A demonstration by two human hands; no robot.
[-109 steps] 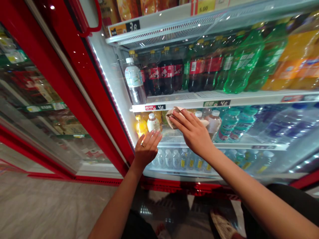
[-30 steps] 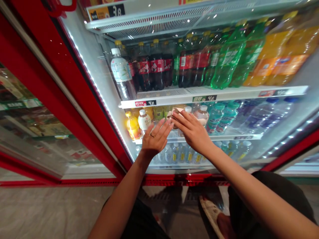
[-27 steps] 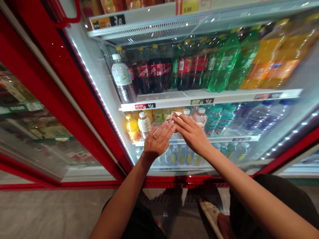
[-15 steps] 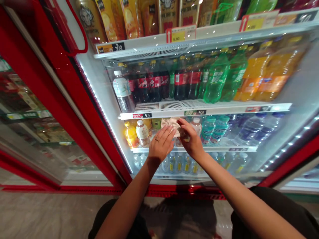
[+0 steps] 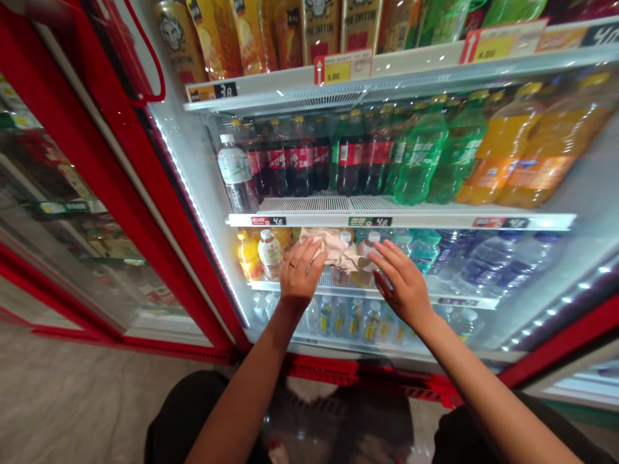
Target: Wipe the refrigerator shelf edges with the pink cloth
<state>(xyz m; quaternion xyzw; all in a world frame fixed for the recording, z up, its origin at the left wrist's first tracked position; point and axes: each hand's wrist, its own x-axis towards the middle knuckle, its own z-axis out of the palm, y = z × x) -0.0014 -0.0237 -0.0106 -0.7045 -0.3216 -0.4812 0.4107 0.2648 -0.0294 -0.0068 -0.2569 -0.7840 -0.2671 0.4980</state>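
Observation:
My left hand [image 5: 302, 267], with a ring on one finger, holds a crumpled pale beige cloth [image 5: 333, 249] in front of the drinks shelves. The fingers lie over the cloth's left part and the thumb is hidden. The cloth spreads out toward the right. Just past its right end is my right hand [image 5: 403, 281], fingers stretched and apart, with nothing in it. Behind the hands stand a white-capped bottle [image 5: 271, 252], a yellow juice bottle [image 5: 248, 256] and teal bottles [image 5: 425, 250], partly covered by the hands and cloth.
A white shelf edge [image 5: 309, 222] with price tags runs just above the hands. Over it stand cola bottles [image 5: 300, 161], green soda bottles [image 5: 423, 154] and large orange soda bottles [image 5: 503, 151]. A lower shelf edge [image 5: 464, 301] passes below. Red cooler frames [image 5: 193, 290] border the left.
My right hand has come off the cloth and moved right, its fingers spreading. The cloth has unfolded wider and shifted slightly left with my left hand. The view has shifted slightly.

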